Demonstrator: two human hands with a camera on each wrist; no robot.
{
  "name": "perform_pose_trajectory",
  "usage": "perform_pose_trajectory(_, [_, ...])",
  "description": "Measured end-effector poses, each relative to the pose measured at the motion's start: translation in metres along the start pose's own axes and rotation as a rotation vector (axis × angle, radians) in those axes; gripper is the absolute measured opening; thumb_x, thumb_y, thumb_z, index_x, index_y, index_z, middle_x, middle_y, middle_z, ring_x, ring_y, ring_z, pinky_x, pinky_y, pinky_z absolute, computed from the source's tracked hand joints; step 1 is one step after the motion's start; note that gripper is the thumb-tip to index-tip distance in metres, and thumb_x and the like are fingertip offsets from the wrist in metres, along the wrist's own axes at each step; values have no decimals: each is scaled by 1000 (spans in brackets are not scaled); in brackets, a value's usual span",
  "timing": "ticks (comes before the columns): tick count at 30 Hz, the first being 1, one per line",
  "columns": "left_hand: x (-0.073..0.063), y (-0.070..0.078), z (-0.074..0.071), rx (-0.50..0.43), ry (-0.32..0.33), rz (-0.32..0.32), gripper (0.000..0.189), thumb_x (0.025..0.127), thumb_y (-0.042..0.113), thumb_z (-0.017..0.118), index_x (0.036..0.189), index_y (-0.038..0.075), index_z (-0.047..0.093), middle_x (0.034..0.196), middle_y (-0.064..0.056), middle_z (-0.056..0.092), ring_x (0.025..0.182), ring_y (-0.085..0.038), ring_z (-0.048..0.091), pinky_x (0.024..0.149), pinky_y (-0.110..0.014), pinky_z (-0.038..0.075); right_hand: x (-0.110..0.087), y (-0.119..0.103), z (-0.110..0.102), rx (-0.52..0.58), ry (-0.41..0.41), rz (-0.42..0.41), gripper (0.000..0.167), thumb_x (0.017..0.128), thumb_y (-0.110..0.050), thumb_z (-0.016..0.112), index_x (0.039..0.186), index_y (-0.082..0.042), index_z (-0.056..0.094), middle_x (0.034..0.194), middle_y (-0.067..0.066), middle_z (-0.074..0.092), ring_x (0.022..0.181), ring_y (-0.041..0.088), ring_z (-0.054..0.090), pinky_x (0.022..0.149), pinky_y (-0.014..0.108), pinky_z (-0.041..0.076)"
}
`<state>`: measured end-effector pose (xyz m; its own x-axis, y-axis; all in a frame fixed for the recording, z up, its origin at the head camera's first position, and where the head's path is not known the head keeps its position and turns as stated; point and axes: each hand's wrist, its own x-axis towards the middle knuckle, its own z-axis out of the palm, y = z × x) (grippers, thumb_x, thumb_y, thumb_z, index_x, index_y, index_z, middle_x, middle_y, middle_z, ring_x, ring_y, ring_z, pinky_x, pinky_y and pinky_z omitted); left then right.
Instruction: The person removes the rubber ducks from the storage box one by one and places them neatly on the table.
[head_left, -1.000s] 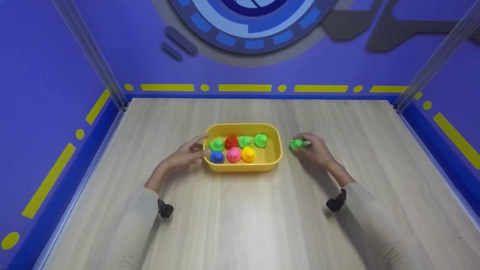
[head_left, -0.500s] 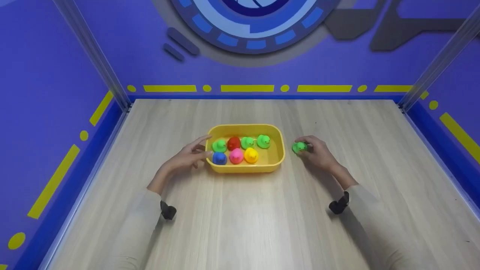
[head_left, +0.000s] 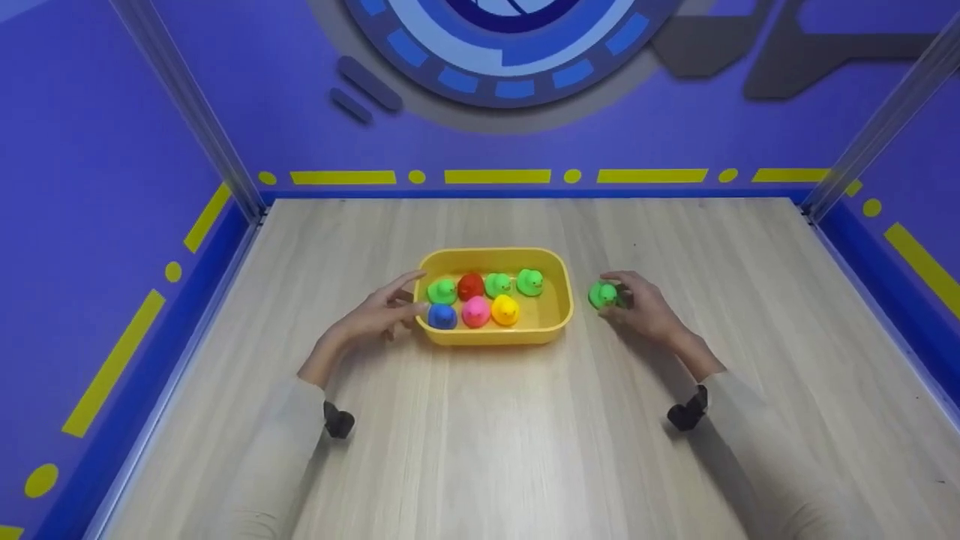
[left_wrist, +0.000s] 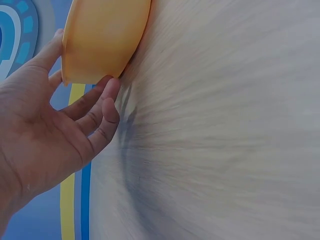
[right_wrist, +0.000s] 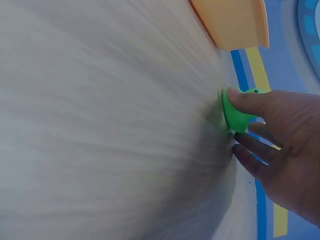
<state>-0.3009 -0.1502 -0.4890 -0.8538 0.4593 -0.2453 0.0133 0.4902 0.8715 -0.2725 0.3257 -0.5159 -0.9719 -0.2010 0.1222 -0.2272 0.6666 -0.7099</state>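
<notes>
Background: blue-violet panels (head_left: 262,90) at rear and on both sides, printed with yellow dashes and dots, joined at 2 rear corners by metal posts (head_left: 199,112). On the rear panel, at top center: a large circular emblem (head_left: 517,89) in blue, white and grey. Below, between the panels: a worktop (head_left: 480,427) with pale wood grain.

Entering from the near edge: 2 light sleeves, left (head_left: 266,457) and right (head_left: 772,450), each directed toward the center. On the worktop, near the middle: a yellow container (head_left: 496,338), rectangular, with rounded corners and upright walls.

At the left end of the container: left hand (head_left: 375,313), in contact with the rim and end wall, thumb and fingers spread apart. Clamping of this grip on the rim: cannot tell. To the right of the container, apart from it: right hand (head_left: 645,307), with grip clamped on a green duck between thumb and fingers. At each wrist: 1 black device, left (head_left: 339,421) and right (head_left: 686,412).

Inside the container: 7 toy ducks in 2 rows. Far row, left to right: green (head_left: 442,290), red (head_left: 471,286), green, green. Near row, left to right: blue (head_left: 442,316), pink (head_left: 475,311), yellow (head_left: 505,310). Outside the container, low over or on the worktop: the gripped green duck (head_left: 602,294); contact with the surface unclear.
</notes>
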Motion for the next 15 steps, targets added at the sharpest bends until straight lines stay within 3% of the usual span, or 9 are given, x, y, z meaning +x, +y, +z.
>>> perform_pose_trajectory(6, [2, -2, 2, 12, 5, 30, 74, 98, 50, 64, 161, 31, 30, 133, -17, 56, 93, -28, 62, 65, -32, 50, -4, -3, -11, -6, 15, -90, 73, 86, -2, 80, 148, 5, 43, 150, 29, 45, 134, 50, 49, 112, 62, 44])
perform_pose_trajectory(15, [3, -1, 0, 15, 1, 26, 73, 98, 51, 63, 160, 34, 30, 132, -17, 56, 94, -29, 62, 65, -32, 51, -3, -26, -26, -19, 36, -116, 71, 87, 0, 78, 150, 2, 43, 152, 26, 45, 139, 47, 44, 112, 64, 42])
